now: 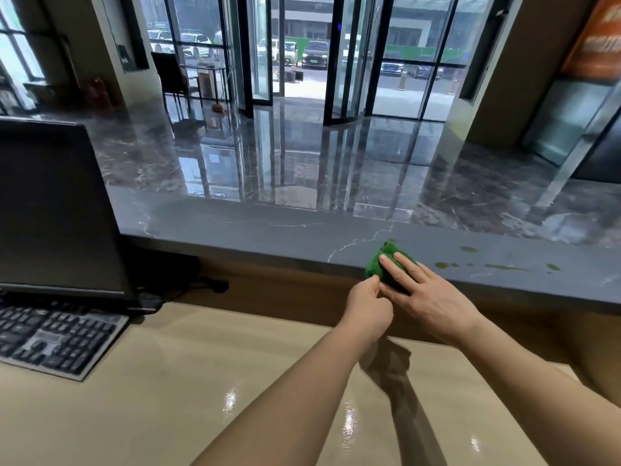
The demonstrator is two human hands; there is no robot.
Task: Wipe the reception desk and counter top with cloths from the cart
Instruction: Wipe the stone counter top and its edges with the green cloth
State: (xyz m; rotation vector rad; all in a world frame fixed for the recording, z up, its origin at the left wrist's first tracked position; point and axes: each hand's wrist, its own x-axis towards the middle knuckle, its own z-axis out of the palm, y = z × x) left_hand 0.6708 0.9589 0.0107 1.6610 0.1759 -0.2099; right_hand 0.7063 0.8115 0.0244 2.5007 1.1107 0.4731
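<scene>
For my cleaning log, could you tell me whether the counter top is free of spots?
No, yellowish spots lie on the counter top to the right of the green cloth.

At nine o'clock the frame edge cuts off the monitor (57, 210) and keyboard (57, 338). Our right hand (426, 297) covers much of the green cloth (374, 268); whether our left hand (368, 307) pinches it, we cannot tell. At two o'clock the orange poster (598, 38) is cropped, its lettering blurred.

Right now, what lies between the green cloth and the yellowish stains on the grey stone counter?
Only bare grey stone counter separates green cloth from yellowish stains; head view.
</scene>
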